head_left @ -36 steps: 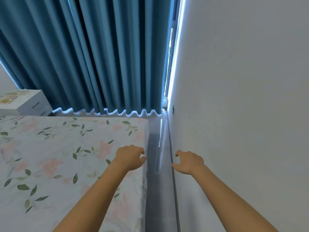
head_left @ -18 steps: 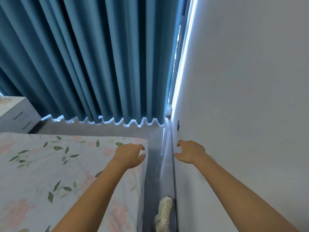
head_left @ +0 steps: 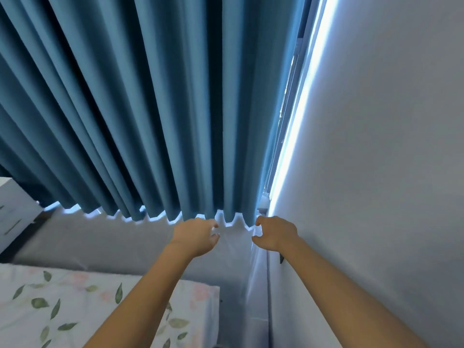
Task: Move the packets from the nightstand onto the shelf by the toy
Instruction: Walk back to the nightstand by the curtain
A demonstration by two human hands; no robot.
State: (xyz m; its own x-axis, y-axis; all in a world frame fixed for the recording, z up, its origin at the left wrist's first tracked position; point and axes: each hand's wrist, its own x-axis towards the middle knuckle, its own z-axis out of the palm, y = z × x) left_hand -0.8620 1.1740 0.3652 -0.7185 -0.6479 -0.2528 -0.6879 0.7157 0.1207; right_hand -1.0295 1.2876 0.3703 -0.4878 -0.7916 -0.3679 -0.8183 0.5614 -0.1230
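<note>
Walking the narrow strip of floor [head_left: 125,244] between the bed [head_left: 75,310] and the wall [head_left: 376,172], the person holds both arms forward with nothing in either. The left hand [head_left: 194,236] and the right hand [head_left: 275,233] hang loosely curled, fingers apart and empty, just short of the hem of the blue curtain [head_left: 150,109]. A white nightstand [head_left: 15,209] shows only as a corner at the left edge of the view, beyond the bed's far corner — no packets can be seen on the part showing, and neither the shelf nor the toy is in sight. The step in hand looks like the approach. To do it well, I would turn left at the curtain, keep close to the bed's end, and bring the nightstand's top fully into sight before reaching — choosing a packet by eye, not by feel.
</note>
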